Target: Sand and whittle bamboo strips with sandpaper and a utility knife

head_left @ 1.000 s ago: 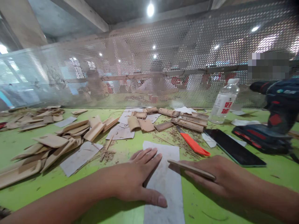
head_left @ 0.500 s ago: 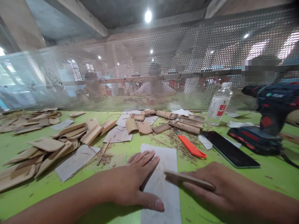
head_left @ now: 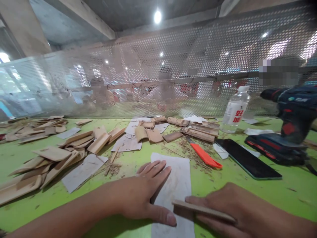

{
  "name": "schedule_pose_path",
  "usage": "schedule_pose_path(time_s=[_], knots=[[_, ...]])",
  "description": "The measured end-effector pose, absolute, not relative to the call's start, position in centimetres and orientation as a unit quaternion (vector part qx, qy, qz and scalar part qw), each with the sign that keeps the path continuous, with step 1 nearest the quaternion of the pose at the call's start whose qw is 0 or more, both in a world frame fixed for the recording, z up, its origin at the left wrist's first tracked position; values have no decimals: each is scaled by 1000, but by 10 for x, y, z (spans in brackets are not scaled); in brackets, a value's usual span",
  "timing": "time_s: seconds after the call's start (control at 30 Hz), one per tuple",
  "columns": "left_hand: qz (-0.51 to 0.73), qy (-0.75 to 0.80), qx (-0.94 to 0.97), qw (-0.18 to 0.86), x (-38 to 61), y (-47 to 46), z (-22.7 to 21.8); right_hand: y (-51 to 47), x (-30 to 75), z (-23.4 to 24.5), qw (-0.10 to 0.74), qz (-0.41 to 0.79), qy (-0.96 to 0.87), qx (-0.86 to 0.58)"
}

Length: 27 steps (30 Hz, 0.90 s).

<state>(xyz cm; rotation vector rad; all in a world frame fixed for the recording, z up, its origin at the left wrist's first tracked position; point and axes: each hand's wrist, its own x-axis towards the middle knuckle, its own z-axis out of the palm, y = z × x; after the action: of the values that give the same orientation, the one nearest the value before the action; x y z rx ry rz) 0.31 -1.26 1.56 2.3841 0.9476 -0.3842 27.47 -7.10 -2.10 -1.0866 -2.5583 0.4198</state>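
A smudged, pale paper strip (head_left: 172, 185) lies near centre on the green table (head_left: 297, 198); a thin, tan bamboo slat (head_left: 203, 210) slants over its right edge. The left hand (head_left: 143, 195) presses palm-down there, thumb spread wide; the right hand (head_left: 224, 205) narrowly grips the slat.

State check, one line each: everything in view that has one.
Left hand: spread on the pale sheet
Pale sheet: flat
Right hand: closed on a wooden piece
Wooden piece: gripped
Phone: screen dark
Bottle: upright, capped
Drill: upright on its battery
Orange-handled tool: lying down
Ceiling lamp: lit
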Motion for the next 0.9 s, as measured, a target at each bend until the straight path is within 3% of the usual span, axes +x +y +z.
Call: schedule_pose_path(time_s=[0.27, 0.9], knots=[[-133, 347, 887, 275, 2, -12, 12, -72, 274, -19, 167, 211, -884, -383], [-143, 351, 883, 276, 1, -13, 13, -69, 278, -16, 144, 194, -899, -366]])
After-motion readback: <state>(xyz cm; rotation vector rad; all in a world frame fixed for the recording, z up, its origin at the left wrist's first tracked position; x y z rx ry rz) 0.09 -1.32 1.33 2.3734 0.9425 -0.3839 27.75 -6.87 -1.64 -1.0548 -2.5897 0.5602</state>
